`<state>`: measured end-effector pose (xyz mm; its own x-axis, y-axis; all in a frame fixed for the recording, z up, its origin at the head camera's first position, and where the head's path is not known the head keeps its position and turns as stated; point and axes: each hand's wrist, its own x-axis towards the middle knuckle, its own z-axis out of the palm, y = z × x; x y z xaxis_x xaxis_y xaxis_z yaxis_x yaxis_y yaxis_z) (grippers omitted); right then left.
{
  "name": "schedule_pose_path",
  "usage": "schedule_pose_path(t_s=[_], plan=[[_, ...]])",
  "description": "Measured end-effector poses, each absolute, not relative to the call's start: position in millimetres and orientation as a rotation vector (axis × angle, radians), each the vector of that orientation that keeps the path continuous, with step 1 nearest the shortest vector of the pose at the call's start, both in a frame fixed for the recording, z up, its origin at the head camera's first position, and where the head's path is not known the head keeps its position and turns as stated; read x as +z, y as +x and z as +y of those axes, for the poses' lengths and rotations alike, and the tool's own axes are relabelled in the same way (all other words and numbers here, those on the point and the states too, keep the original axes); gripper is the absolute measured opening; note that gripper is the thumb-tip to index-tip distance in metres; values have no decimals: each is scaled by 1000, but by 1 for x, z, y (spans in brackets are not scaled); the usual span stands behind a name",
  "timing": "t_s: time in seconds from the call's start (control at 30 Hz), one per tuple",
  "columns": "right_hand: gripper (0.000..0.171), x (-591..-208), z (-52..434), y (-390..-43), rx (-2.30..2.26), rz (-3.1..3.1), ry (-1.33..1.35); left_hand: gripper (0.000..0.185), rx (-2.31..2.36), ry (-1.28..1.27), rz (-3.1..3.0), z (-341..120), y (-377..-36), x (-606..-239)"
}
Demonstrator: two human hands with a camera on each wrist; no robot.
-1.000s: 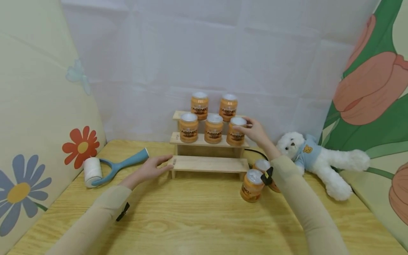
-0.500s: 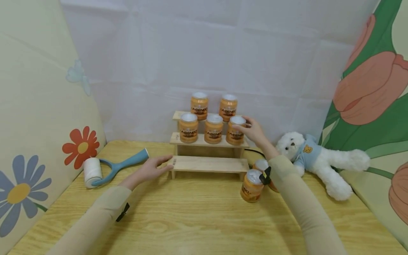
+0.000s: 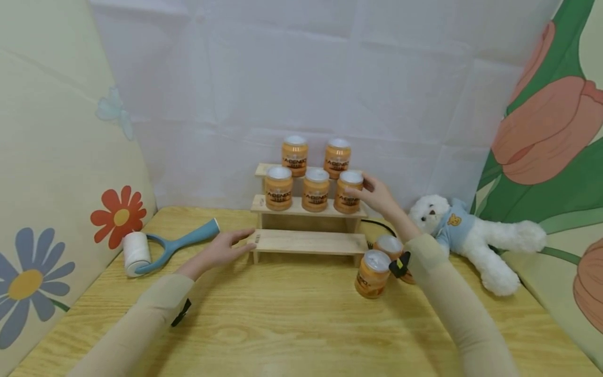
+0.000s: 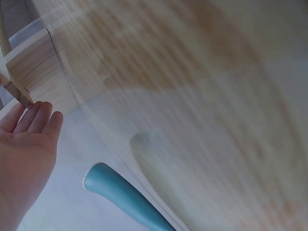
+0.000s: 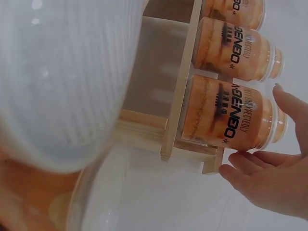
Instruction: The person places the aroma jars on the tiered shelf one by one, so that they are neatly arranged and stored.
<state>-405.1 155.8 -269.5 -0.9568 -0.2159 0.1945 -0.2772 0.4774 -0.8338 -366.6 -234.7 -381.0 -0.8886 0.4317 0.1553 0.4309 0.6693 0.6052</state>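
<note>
In the head view, a three-tier wooden display stand (image 3: pixel 306 242) holds two orange-labelled jars on its top tier and three on the middle one. My right hand (image 3: pixel 377 198) is at the rightmost middle-tier jar (image 3: pixel 348 192). Its thumb lies near the lid and its fingertips are close along the jar's side in the right wrist view, the fingers (image 5: pixel 240 166) loosely extended. My left hand (image 3: pixel 225 248) rests with nearly straight fingers at the left end of the bottom tier; in the left wrist view the fingertips (image 4: pixel 44 107) meet the board's corner.
Two more jars stand on the table right of the stand, the front one (image 3: pixel 372 275) partly covering the other (image 3: pixel 390 245). A white plush toy (image 3: pixel 476 235) lies farther right. A blue-handled lint roller (image 3: pixel 181 241) lies at left. A black cable (image 3: pixel 379 224) runs behind the jars.
My right hand and forearm have shifted slightly right, the thumb sliding back across the front of the rightmost jar, which stays on the middle tier. My left hand has kept its place.
</note>
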Motion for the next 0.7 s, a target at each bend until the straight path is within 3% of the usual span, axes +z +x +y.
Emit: schedule_pose_path(t_s=[0.33,0.7], plan=[[76,-275,173,-381,1470,-2670,382,65,1040,735,2858,-234,-369,-384],[60,-285,193,-353,1555,-2609,494,66,1037,736,2870,-234,-370,-382]])
